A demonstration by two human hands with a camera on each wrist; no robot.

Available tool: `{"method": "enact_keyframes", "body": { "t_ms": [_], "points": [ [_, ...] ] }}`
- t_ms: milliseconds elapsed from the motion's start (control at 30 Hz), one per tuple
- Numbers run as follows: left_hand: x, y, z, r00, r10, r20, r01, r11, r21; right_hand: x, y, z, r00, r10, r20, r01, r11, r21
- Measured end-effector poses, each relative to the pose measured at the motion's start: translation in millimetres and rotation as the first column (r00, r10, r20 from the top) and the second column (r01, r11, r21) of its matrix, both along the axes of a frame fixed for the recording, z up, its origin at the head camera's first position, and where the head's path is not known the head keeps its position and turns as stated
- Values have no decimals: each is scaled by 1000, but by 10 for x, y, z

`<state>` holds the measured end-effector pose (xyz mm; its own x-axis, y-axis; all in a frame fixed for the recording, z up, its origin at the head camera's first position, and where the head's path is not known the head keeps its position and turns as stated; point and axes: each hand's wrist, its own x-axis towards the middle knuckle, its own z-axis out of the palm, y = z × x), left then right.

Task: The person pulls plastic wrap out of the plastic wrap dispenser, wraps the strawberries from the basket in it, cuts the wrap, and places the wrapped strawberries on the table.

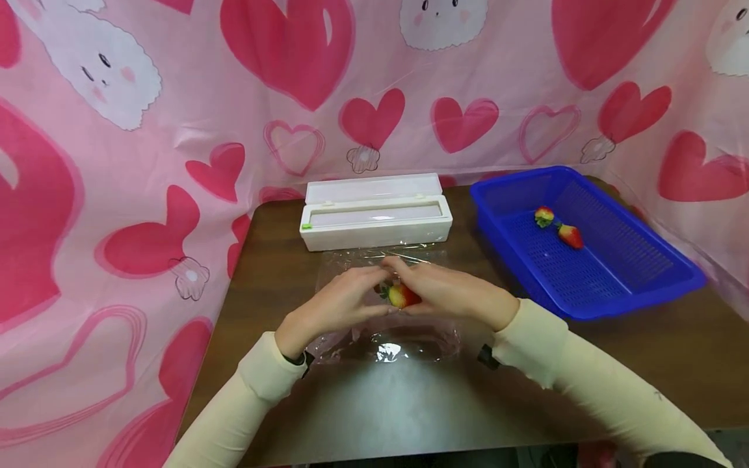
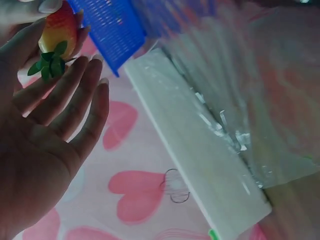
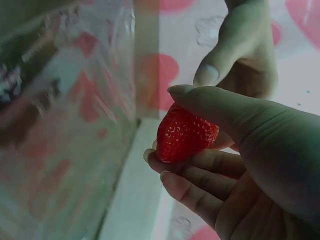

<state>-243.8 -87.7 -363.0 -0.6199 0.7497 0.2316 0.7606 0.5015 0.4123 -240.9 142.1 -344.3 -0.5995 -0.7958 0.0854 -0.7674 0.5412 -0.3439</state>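
Over a sheet of clear plastic film (image 1: 389, 348), the two hands meet around a red and yellow strawberry (image 1: 402, 296) with green leaves. My right hand (image 1: 456, 289) pinches the strawberry (image 3: 185, 132) between thumb and fingertips, its red tip showing in the right wrist view. My left hand (image 1: 339, 299) is beside the leafy end. In the left wrist view, the left hand (image 2: 55, 120) has its fingers loosely extended near the leaves; whether its thumb touches the fruit is unclear. Behind the hands is a white film dispenser box (image 1: 377, 229) with its lid raised.
On the right stands a blue plastic basket (image 1: 638, 296) with two strawberries (image 1: 570, 236) inside. The brown table (image 1: 257, 279) bears everything. A pink cloth with hearts (image 1: 316, 65) hangs behind and at both sides.
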Motion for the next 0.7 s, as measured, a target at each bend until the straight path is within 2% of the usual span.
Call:
{"method": "enact_keyframes", "body": {
  "t_ms": [167, 333, 567, 700],
  "points": [
    [51, -16, -84, 1000, -10, 29, 12, 998, -60, 16, -108, -162, 997, 39, 62, -39, 999, 5],
    [72, -46, -231, 998, 14, 57, -5, 987, -159, 30, -185, -398, 995, 62, 76, -62, 998, -6],
    [-22, -31, -427, 998, 39, 48, -27, 971, -238, -26, -201, -629, 996, 8, 86, -8, 1000, 4],
    [-58, -28, -478, 998, 36, 49, -23, 967, -254, -42, -192, -681, 996, -36, 83, 34, 999, 31]
  ]
}}
